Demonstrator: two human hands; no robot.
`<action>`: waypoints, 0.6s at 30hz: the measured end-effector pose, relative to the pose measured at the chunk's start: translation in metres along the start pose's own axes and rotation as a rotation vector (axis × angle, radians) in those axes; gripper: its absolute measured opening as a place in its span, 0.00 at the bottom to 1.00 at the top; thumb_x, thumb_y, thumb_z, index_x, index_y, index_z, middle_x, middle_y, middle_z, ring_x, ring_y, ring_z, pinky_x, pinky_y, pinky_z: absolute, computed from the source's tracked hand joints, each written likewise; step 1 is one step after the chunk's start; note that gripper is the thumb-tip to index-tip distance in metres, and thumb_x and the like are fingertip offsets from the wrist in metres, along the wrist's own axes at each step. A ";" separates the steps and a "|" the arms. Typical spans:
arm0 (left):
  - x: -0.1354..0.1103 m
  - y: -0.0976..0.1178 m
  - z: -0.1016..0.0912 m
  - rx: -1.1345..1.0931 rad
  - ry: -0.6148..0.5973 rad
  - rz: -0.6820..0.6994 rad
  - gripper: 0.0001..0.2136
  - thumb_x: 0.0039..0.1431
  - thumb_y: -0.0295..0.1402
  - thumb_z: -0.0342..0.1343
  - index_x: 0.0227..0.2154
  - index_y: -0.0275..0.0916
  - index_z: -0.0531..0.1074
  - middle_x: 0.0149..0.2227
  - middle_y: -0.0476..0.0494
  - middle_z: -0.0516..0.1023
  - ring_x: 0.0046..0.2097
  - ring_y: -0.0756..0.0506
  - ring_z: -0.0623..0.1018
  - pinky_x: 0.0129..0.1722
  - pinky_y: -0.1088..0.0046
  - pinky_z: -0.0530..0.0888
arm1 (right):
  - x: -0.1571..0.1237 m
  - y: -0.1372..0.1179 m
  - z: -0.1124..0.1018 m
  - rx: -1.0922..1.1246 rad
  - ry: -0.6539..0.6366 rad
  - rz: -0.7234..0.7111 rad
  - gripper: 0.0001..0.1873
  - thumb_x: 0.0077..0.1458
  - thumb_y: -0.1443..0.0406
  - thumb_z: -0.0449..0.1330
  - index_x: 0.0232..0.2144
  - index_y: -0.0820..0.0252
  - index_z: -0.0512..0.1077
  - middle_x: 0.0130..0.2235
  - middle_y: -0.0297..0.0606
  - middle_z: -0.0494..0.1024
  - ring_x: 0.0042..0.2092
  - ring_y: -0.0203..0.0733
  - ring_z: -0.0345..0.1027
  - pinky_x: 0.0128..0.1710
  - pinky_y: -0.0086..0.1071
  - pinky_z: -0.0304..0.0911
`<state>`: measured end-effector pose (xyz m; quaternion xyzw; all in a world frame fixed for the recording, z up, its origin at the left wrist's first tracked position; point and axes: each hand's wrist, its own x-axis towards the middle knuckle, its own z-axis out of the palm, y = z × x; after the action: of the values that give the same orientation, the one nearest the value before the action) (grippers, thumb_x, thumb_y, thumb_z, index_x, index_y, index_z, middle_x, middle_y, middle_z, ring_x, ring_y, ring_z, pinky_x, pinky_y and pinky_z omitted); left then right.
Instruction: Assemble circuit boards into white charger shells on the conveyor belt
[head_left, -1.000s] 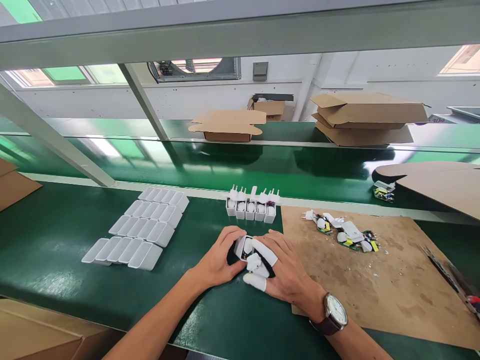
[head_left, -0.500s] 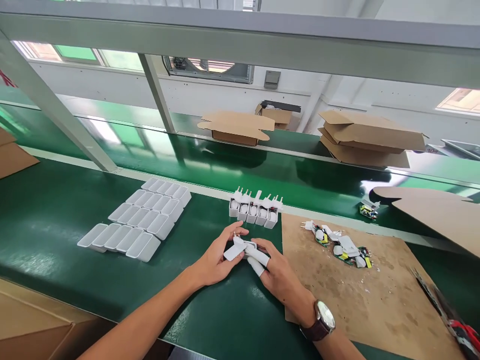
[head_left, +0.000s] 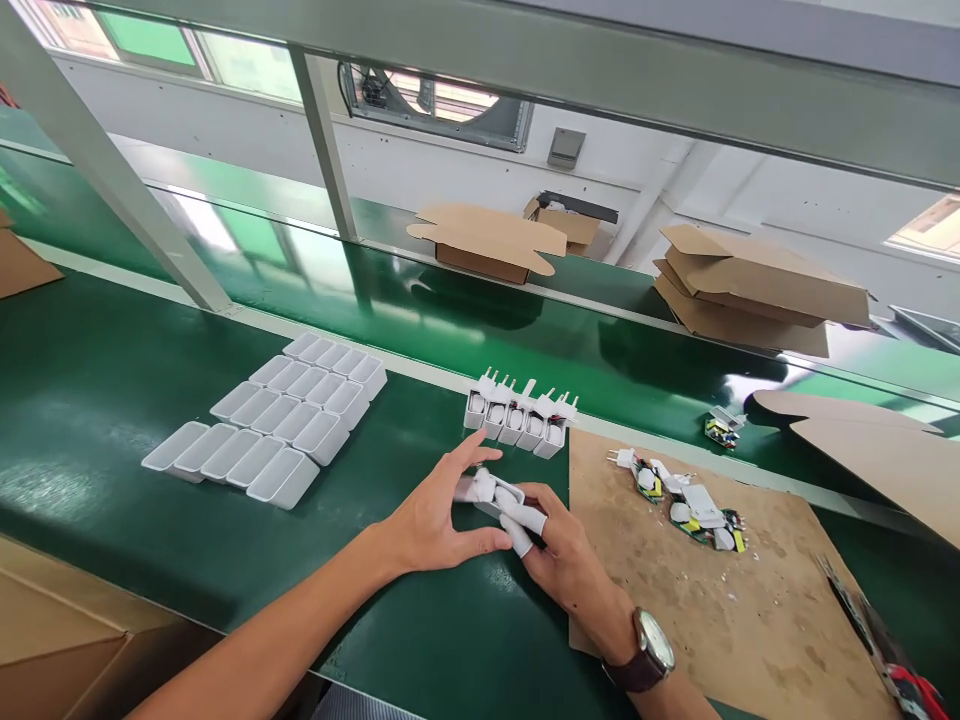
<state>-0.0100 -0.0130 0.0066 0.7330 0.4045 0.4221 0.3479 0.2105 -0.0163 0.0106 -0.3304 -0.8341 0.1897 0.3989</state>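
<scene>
**A:** What are the hands doing at this moment?

**B:** The right hand (head_left: 566, 560) is gripping a small white housing (head_left: 487, 490) with its capped fingertips (head_left: 525, 520). It is holding it low over the green bench (head_left: 112, 400), near the row of five housings (head_left: 521, 420). The left hand (head_left: 431, 520) is spreading wide, with the index finger above the piece and the thumb below. I cannot tell if it is really touching.

**A:** How is this step going well, in your opinion?

**B:** I am thinking the piece should be sitting square between both hands, with the pressure going straight and not tilting. The capped fingers should be pressing on the flat faces, not on the edges.

**A:** And what are the containers holding?

**B:** The open shells (head_left: 277, 420) are lying in rows on the left, and they are looking empty. The five housings are standing side by side, each one carrying a plug part with its pins pointing up. Loose boards and plug parts (head_left: 686, 500) are lying on the cardboard sheet (head_left: 750, 620). The cardboard boxes (head_left: 491, 245) are sitting far behind, and they are hiding their inside.
</scene>
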 end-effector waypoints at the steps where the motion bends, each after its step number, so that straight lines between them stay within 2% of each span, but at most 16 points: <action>1: 0.000 0.000 0.000 0.008 -0.001 -0.010 0.50 0.54 0.47 0.69 0.72 0.47 0.43 0.63 0.32 0.70 0.62 0.33 0.73 0.60 0.47 0.73 | -0.001 0.001 0.001 0.003 -0.016 0.008 0.23 0.63 0.72 0.58 0.57 0.48 0.73 0.49 0.42 0.77 0.44 0.43 0.78 0.42 0.35 0.79; 8: 0.000 0.000 -0.002 0.076 0.009 0.053 0.50 0.55 0.45 0.69 0.72 0.51 0.41 0.62 0.35 0.70 0.60 0.35 0.75 0.59 0.49 0.75 | -0.002 -0.002 0.001 -0.012 0.077 0.012 0.25 0.63 0.73 0.58 0.58 0.47 0.70 0.51 0.44 0.76 0.48 0.46 0.77 0.45 0.39 0.78; 10: 0.000 0.000 -0.003 0.095 -0.009 0.058 0.50 0.56 0.43 0.70 0.71 0.51 0.41 0.61 0.36 0.71 0.60 0.35 0.75 0.60 0.48 0.74 | -0.001 -0.003 0.001 -0.021 0.031 0.019 0.23 0.63 0.73 0.58 0.58 0.48 0.71 0.50 0.44 0.77 0.46 0.45 0.78 0.43 0.38 0.78; 12: 0.002 0.000 -0.002 0.098 -0.020 0.052 0.46 0.59 0.40 0.67 0.71 0.51 0.42 0.59 0.38 0.72 0.58 0.37 0.76 0.59 0.50 0.75 | -0.001 -0.005 0.003 -0.041 -0.017 0.033 0.23 0.63 0.73 0.57 0.58 0.50 0.70 0.49 0.43 0.77 0.44 0.44 0.78 0.42 0.37 0.78; 15: 0.004 -0.002 -0.001 0.075 -0.008 0.053 0.38 0.64 0.34 0.61 0.70 0.50 0.46 0.53 0.40 0.73 0.51 0.41 0.78 0.55 0.54 0.78 | -0.002 -0.006 0.005 -0.086 -0.050 0.089 0.26 0.63 0.73 0.56 0.62 0.50 0.66 0.50 0.44 0.77 0.46 0.45 0.77 0.44 0.38 0.78; 18: 0.005 -0.002 0.000 0.068 0.019 0.064 0.36 0.63 0.33 0.61 0.69 0.49 0.49 0.49 0.41 0.71 0.50 0.42 0.77 0.53 0.54 0.78 | -0.004 -0.006 0.007 -0.123 -0.085 0.097 0.28 0.64 0.73 0.54 0.64 0.50 0.64 0.51 0.45 0.76 0.47 0.48 0.76 0.45 0.40 0.78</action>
<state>-0.0092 -0.0075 0.0065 0.7530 0.3980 0.4258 0.3054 0.2047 -0.0239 0.0080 -0.3859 -0.8434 0.1708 0.3324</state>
